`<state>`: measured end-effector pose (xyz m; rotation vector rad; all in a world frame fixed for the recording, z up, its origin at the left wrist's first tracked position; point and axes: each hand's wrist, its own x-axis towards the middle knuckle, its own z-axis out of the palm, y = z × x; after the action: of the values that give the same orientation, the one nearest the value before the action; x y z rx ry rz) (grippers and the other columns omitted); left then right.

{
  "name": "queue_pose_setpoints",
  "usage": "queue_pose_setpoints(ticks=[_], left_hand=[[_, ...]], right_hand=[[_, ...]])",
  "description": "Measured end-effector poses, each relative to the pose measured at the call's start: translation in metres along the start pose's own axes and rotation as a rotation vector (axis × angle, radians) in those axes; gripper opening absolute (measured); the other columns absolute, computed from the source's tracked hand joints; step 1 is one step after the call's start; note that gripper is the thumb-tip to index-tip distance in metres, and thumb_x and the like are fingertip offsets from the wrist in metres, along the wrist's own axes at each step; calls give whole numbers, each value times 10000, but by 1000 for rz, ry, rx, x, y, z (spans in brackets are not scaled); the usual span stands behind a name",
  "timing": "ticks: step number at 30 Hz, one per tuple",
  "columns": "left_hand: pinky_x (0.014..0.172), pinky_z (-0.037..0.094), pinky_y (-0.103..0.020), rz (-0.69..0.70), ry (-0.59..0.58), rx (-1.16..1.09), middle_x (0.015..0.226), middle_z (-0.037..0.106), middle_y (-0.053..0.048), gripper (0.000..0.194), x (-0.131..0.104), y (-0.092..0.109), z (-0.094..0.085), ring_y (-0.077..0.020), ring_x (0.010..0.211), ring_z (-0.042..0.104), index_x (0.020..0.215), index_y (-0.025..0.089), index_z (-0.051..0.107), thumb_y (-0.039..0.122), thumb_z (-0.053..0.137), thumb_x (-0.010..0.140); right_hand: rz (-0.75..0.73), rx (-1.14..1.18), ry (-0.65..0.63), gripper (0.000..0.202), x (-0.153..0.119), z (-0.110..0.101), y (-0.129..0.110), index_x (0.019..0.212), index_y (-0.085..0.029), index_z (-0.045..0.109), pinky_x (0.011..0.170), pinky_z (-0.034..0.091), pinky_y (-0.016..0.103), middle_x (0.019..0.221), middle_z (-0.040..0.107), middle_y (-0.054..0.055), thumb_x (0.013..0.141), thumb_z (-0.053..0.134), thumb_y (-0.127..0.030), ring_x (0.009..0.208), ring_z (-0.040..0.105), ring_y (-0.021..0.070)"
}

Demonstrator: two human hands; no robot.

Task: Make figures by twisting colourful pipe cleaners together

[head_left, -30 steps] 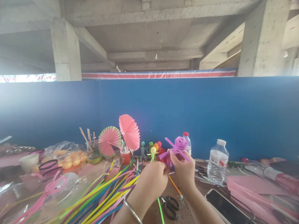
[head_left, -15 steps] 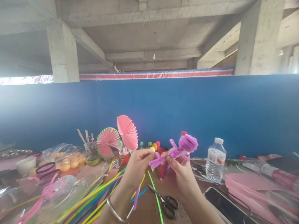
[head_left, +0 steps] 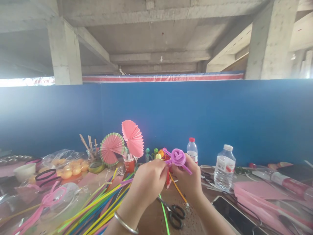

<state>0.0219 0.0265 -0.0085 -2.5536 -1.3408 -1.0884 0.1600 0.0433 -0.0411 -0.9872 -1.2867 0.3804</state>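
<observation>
A purple pipe-cleaner figure (head_left: 178,157) is up in front of me, its round coiled head facing my view and thin limbs sticking out. My right hand (head_left: 190,179) is closed around its body from the right. At its left side my left hand (head_left: 149,178), a silver bangle on the wrist, pinches a purple limb; the fingertips are partly hidden behind the knuckles. Below my hands lie black-handled scissors (head_left: 176,216), a bright green pipe cleaner (head_left: 165,218) and an orange pipe cleaner (head_left: 180,192). Several small coloured pipe-cleaner figures (head_left: 156,151) stand behind.
To the left lies a bundle of coloured pipe cleaners (head_left: 97,210), with a bag of orange balls (head_left: 75,168) behind it. Pink paper fans (head_left: 133,138) stand in a red cup (head_left: 129,165). Rightward are a water bottle (head_left: 225,169), a red-capped bottle (head_left: 192,150) and a phone (head_left: 234,217).
The purple figure has turned so its coiled head faces me, and it has shifted left and slightly down. My left hand has rolled over, back of hand showing. An orange pipe cleaner has come into view.
</observation>
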Motion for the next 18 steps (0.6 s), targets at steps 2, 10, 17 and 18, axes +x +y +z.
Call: queue_pose_setpoints(ticks=[2, 10, 17, 18], left_hand=[[569, 325, -230, -53, 75, -68, 650, 581, -10, 273, 2, -4, -7, -136, 593, 504, 704, 190, 580, 273, 360, 843], [444, 244, -198, -184, -68, -419, 524, 490, 31, 311, 6, -20, 9, -99, 483, 394, 625, 162, 600, 340, 415, 802], [450, 268, -208, -179, -57, -338, 524, 545, 11, 304, 3, -14, 14, -113, 471, 441, 632, 167, 623, 295, 404, 800], [465, 288, -206, -187, -13, -344, 555, 568, 8, 289, 4, -14, 12, -119, 496, 463, 670, 173, 630, 295, 404, 801]], right_hand=[[3, 100, -153, 38, 4, -3, -1, 641, -169, 558, 440, 376, 205, 534, 547, -31, 659, 550, -202, 468, 469, 101], [243, 733, -96, 98, 1, 12, 6, 708, -161, 588, 435, 412, 222, 588, 558, -10, 672, 600, -251, 482, 506, 108], [210, 427, 125, 138, 7, 6, 5, 755, -124, 618, 519, 451, 256, 653, 617, 45, 663, 602, -225, 572, 560, 147], [190, 397, 117, 130, 8, 4, 5, 748, -124, 621, 527, 452, 260, 654, 621, 46, 662, 597, -218, 579, 561, 150]])
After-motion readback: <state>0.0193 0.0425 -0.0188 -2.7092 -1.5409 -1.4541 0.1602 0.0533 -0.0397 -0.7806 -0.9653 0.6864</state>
